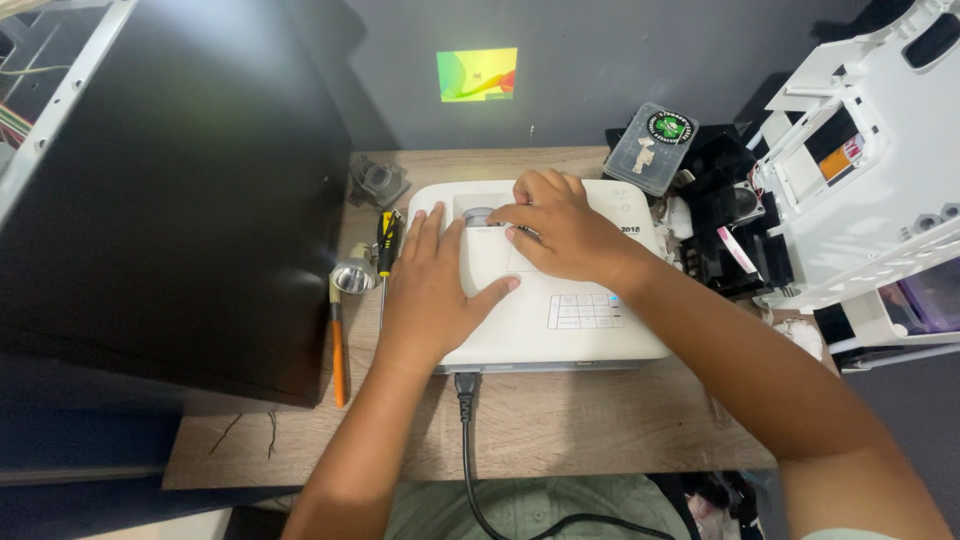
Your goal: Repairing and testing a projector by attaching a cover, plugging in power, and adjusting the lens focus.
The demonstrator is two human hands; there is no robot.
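A white projector (590, 340) lies on a wooden table (560, 430) in front of me. My left hand (430, 285) rests flat on its top left side, fingers spread. My right hand (560, 230) is at the front of the top; its fingertips touch the grey ring (478, 214) by the lens. A grey button panel (583, 311) sits on the projector's top, near my right wrist. A black power cable (468, 440) runs from the rear toward me. A small bright coloured picture (477, 75) shows on the dark wall ahead.
A black-and-yellow screwdriver (387, 240), a lamp reflector (353, 275) and an orange-handled tool (339, 360) lie left of the projector. A large black panel (170, 190) stands at the left. A clear plastic box (652, 150), black parts (725, 215) and a white opened casing (880, 170) crowd the right.
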